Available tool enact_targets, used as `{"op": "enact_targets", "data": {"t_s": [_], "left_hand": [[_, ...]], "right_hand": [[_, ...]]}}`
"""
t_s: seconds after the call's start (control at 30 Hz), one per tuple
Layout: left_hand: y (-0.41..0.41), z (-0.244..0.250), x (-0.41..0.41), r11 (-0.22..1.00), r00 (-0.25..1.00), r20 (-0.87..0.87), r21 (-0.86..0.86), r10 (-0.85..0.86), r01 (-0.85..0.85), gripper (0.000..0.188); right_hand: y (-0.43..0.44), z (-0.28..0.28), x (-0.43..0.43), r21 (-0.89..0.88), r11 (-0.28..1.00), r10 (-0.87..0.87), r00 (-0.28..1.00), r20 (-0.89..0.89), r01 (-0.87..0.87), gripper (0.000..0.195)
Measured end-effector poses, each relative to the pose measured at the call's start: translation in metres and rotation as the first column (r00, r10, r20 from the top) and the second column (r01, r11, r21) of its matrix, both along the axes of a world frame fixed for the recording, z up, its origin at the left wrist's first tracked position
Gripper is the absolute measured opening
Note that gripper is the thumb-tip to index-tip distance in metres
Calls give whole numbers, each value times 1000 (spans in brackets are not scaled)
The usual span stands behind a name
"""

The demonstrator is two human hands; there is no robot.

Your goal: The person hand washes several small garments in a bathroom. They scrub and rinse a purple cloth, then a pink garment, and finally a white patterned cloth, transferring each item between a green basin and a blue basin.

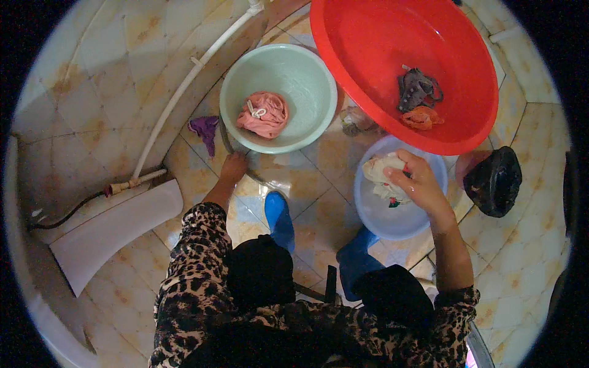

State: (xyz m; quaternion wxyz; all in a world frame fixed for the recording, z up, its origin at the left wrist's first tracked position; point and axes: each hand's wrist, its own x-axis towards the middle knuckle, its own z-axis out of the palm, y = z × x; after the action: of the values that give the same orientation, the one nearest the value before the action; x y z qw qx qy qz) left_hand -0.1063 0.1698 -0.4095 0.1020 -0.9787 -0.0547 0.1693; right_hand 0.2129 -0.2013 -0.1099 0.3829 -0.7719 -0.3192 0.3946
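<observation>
My right hand (416, 181) grips a wet cream-coloured cloth (384, 168) with red and green patches, over a pale blue plastic basin (368, 214). Part of the cloth hangs down into that basin. At the near left edge of a pale green basin (324, 110), my left hand (234, 166) reaches down to a grey hose (262, 178). The hose shows on both sides of this hand, but its fingers are too unclear to tell whether they grip it. A bundled pink garment (264, 117) with a white drawstring lies in the green basin.
A large red basin (368, 55) tilts over the blue one, holding a dark grey garment (416, 89) and an orange cloth (421, 118). A purple cloth (205, 131) lies on the tiled floor (317, 193). A black plastic bag (494, 181) stands right; a white pipe (177, 94) runs along the left wall.
</observation>
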Motion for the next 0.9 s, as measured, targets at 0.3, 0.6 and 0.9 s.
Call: {"op": "enact_targets", "data": {"t_s": [0.3, 0.6, 0.9], "left_hand": [[-5, 35, -38, 960, 988, -82, -261, -129, 104, 17], [-39, 205, -36, 951, 993, 100, -307, 66, -32, 20], [-19, 211, 114, 957, 967, 136, -223, 217, -183, 24]], "right_hand": [[105, 67, -3, 468, 827, -303, 948, -97, 312, 54], [140, -179, -42, -183, 950, 311, 835, 454, -255, 62], [147, -226, -97, -162, 948, 299, 597, 745, -273, 32]]}}
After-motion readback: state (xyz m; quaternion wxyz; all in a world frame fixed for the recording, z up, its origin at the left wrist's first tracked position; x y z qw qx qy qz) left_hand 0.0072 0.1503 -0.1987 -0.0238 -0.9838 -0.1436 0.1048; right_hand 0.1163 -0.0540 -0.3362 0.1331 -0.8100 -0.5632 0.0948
